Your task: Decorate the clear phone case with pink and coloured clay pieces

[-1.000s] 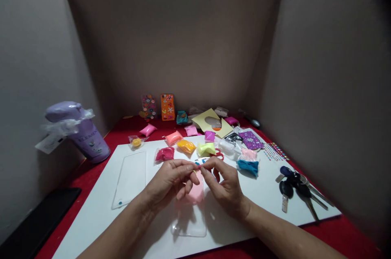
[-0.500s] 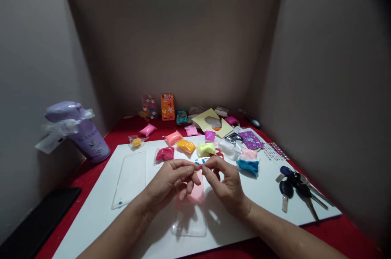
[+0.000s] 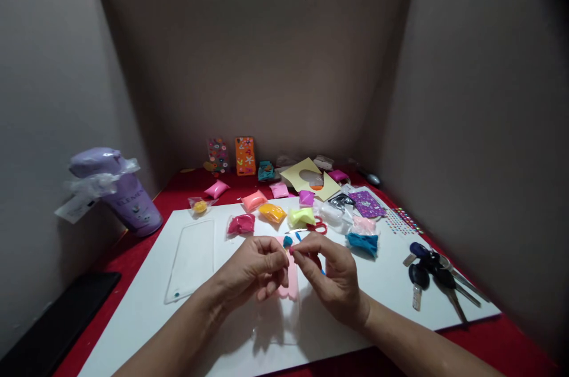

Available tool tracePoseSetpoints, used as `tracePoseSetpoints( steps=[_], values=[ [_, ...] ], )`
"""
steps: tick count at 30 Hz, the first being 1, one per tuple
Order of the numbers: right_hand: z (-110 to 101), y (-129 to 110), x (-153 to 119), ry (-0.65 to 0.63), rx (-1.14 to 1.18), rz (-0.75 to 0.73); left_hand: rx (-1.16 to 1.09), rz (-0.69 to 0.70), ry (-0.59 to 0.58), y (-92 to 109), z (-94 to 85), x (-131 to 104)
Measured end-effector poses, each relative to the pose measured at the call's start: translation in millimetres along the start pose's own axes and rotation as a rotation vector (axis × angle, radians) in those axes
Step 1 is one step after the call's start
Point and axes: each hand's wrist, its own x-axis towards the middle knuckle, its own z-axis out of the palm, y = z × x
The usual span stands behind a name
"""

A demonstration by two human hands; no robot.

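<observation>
The right hand (image 3: 336, 280) pinches a small red piece (image 3: 291, 251) between thumb and forefinger. Beside it, the left hand (image 3: 258, 265) has thumb and forefinger together, contents unclear. Below the grip lies a pink-and-clear case (image 3: 291, 282); beyond, red-handled scissors (image 3: 319, 227).

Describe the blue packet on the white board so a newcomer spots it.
On the white board, look between the right hand and the keys. The blue packet lies there, just in front of a pale pink packet. It's the board's only blue one; the similar teal packet is at the back, on red cloth.
</observation>
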Motion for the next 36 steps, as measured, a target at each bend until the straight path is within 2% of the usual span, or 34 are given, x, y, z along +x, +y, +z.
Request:
tracePoseSetpoints(
  steps=[7,16,20,29,36],
  values=[
    [0.3,-11.3,-3.4,-0.025,0.063,-0.140,-0.038,-0.018,-0.182,-2.6,1.3,-2.9],
    [-0.5,-24.4,1.9,-0.043,0.078,-0.312,-0.052,-0.092,-0.244,-2.7,2.5,-3.1],
    [-1.2,-25.7,2.4,-0.048,0.063,-0.310,-0.056,-0.091,-0.231,-2.2,2.2,-2.9],
    [-2.3,-23.4,-1.1,-0.061,0.040,-0.254,0.016,-0.116,-0.115,1.9,5.4,-4.1],
    [-1.3,-23.6,0.0,-0.055,0.047,-0.251,0.037,-0.092,-0.086,0.6,5.1,-4.2]
  ],
)
